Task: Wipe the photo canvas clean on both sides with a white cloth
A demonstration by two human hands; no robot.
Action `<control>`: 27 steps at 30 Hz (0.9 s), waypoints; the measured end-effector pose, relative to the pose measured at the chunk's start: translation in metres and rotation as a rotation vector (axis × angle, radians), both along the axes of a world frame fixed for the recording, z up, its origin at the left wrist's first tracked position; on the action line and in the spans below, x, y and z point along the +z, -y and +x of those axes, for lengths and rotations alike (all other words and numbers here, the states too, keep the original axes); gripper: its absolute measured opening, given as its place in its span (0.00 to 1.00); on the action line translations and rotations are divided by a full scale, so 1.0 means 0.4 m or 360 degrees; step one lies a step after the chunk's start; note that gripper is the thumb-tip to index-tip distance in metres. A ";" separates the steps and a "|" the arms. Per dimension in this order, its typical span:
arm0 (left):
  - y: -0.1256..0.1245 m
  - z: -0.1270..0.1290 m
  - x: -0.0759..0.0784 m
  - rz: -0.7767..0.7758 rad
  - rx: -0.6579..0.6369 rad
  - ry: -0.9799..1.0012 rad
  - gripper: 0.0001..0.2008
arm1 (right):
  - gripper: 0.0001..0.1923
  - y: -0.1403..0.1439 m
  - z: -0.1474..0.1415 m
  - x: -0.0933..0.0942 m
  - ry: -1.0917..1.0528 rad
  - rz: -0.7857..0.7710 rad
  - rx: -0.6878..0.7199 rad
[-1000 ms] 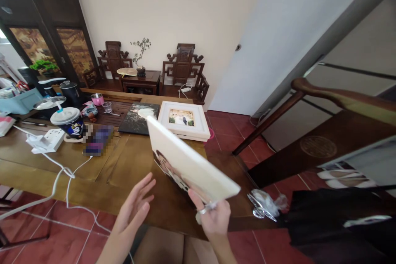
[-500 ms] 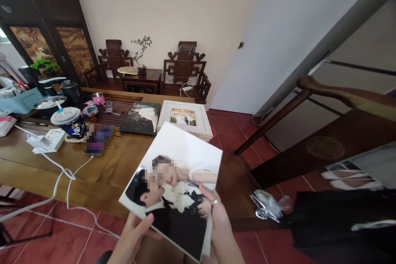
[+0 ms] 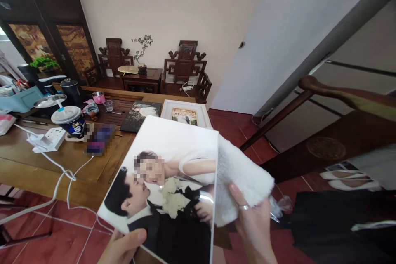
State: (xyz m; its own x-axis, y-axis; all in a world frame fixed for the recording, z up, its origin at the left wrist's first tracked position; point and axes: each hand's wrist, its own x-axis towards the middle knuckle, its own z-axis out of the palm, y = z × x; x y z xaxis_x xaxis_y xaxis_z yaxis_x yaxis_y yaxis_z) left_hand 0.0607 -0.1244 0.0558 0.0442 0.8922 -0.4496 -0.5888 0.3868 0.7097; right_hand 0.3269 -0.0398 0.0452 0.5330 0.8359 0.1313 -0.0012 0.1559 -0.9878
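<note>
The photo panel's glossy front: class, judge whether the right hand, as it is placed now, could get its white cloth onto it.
Probably yes. The right hand holds the white cloth right against the edge of the photo panel, whose front faces up uncovered; the left hand grips only its bottom corner.

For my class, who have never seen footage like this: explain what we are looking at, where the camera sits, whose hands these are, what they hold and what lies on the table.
There is no machine here. The picture comes from a camera worn on a person's head, looking forward and down, so both hands at the bottom edge are that person's own. The left hand grips the lower edge of a large photo print of a couple. The right hand, wearing a ring, holds a fluffy white cloth against the print's right edge. Behind, on the wooden table, lie a white framed photo, a dark photo panel, a lidded drink cup and a white power strip.
</note>
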 end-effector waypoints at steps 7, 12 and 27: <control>-0.088 -0.075 0.015 0.0188 0.0199 -0.0226 0.21 | 0.06 0.015 -0.043 0.020 0.1613 0.0470 0.1227; -0.197 -0.099 0.062 0.0330 0.0370 -0.0303 0.09 | 0.06 -0.027 -0.126 0.120 0.1557 0.0928 0.0921; -0.563 -0.205 0.189 0.0676 0.0395 -0.0276 0.11 | 0.28 -0.437 -0.502 0.259 0.2435 0.0817 0.1030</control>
